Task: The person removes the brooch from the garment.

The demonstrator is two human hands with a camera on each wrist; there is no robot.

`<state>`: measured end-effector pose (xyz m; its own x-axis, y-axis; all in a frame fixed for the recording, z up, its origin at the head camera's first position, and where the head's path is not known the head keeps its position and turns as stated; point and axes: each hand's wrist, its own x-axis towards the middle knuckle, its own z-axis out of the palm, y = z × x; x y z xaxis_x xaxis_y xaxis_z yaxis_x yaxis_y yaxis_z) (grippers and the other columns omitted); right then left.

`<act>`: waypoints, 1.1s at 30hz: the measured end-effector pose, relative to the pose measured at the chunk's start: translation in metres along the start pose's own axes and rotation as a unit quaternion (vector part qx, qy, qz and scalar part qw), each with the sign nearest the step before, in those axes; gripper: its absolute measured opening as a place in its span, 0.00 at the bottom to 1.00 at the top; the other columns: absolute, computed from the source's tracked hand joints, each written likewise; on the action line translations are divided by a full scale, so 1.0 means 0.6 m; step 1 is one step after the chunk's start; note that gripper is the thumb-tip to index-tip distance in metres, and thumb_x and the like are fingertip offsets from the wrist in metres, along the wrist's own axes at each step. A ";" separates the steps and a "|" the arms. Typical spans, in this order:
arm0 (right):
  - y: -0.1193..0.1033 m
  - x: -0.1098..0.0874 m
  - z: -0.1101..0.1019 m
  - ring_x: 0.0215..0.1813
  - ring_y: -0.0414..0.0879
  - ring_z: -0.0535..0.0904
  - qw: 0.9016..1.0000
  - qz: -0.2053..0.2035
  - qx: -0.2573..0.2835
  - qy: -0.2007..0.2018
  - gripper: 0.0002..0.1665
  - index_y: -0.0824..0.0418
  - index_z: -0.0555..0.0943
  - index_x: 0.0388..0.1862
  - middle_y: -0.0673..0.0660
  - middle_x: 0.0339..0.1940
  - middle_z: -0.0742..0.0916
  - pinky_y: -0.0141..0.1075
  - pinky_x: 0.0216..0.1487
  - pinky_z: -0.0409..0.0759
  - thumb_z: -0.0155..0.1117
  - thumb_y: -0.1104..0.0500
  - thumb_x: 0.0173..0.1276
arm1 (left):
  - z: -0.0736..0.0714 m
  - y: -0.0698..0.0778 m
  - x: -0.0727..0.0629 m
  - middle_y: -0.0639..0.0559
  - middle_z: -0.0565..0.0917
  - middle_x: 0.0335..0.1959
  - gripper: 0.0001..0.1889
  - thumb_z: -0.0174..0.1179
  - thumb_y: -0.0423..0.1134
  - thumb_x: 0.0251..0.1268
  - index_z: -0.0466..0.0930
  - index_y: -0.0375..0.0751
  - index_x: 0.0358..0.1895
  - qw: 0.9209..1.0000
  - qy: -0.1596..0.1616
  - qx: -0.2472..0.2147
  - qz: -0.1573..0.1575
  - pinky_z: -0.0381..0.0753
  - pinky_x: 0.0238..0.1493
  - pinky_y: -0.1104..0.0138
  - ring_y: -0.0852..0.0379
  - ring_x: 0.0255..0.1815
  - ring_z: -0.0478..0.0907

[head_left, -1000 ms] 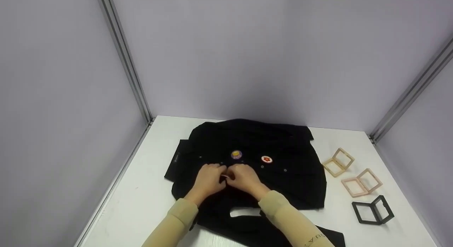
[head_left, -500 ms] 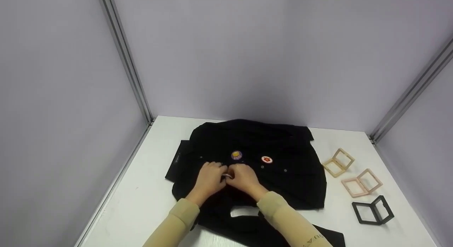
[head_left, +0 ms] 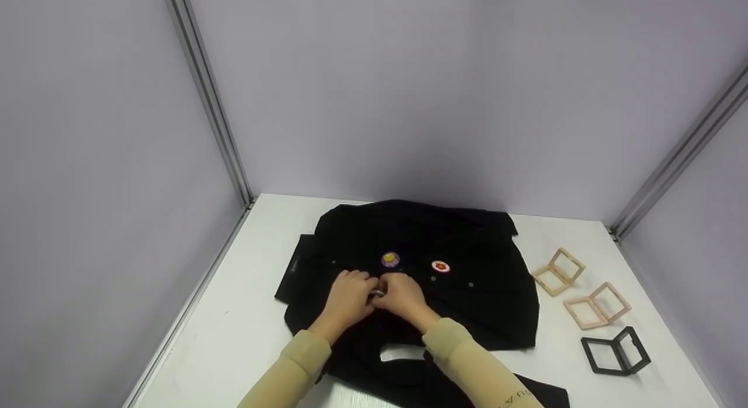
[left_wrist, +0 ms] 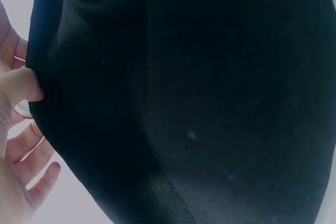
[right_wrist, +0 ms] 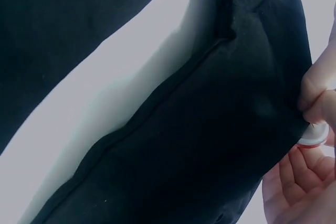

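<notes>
A black garment (head_left: 467, 314) with small round snaps lies spread out. Near its middle, my left hand (head_left: 349, 297) and right hand (head_left: 403, 294) meet over a raised fold of the cloth. Between their fingertips shows the edge of a round badge (head_left: 378, 292), mostly covered by the fingers. In the right wrist view, my right thumb and finger pinch at the cloth edge beside this badge (right_wrist: 314, 139), which has a white side and red rim. My left thumb (left_wrist: 23, 85) presses the fabric edge in the left wrist view. Beyond the hands, a purple-and-yellow badge (head_left: 390, 259) and a white badge with a red flower (head_left: 440, 266) sit on the garment.
Along the table's right side stand three opened hinged frames: a tan one (head_left: 558, 272), a pinkish one (head_left: 597, 306) and a black one (head_left: 616, 352). Pale panels (head_left: 374, 104) enclose the back and sides of the white table (head_left: 216, 314).
Both hands stay together at the same fold, with small finger movements. The badge edge between them has turned slightly. The whole scene sits a few pixels lower in the head view.
</notes>
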<state>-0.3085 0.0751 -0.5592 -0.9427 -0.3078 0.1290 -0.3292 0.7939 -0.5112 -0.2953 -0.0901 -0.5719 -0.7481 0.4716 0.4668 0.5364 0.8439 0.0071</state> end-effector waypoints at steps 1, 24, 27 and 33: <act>-0.001 0.001 0.000 0.24 0.41 0.72 1.000 0.001 -0.001 -0.001 0.14 0.56 0.80 0.22 0.48 0.21 0.82 0.35 0.27 0.71 0.80 0.54 0.51 | -0.001 0.000 0.000 0.55 0.85 0.30 0.16 0.82 0.44 0.44 0.85 0.49 0.34 1.000 -0.005 0.002 0.000 0.78 0.39 0.60 0.53 0.33 0.81; 0.010 -0.001 0.004 0.25 0.40 0.72 1.000 -0.006 0.007 -0.021 0.09 0.56 0.83 0.26 0.48 0.23 0.83 0.35 0.31 0.73 0.78 0.58 0.51 | 0.006 -0.003 -0.003 0.55 0.86 0.31 0.13 0.80 0.43 0.48 0.88 0.51 0.37 1.000 -0.009 -0.013 0.008 0.77 0.39 0.61 0.53 0.33 0.81; 0.011 -0.001 0.004 0.25 0.40 0.72 1.000 -0.010 0.006 -0.024 0.09 0.56 0.83 0.26 0.48 0.23 0.83 0.36 0.31 0.73 0.77 0.58 0.50 | 0.005 -0.005 -0.005 0.55 0.85 0.30 0.13 0.79 0.43 0.48 0.87 0.50 0.36 1.000 -0.008 -0.014 0.009 0.76 0.39 0.60 0.53 0.33 0.80; 0.009 -0.003 0.003 0.26 0.40 0.72 1.000 -0.014 0.006 -0.022 0.09 0.56 0.83 0.26 0.48 0.23 0.83 0.36 0.32 0.74 0.77 0.59 0.51 | 0.003 -0.006 -0.005 0.54 0.85 0.30 0.13 0.77 0.43 0.48 0.86 0.49 0.37 1.000 -0.011 -0.009 0.013 0.77 0.39 0.60 0.53 0.33 0.80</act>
<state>-0.3088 0.0790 -0.5638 -0.9294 -0.3537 0.1056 -0.3550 0.7782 -0.5180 -0.2956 -0.0940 -0.5752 -0.7417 0.4994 0.4478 0.5628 0.8265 0.0103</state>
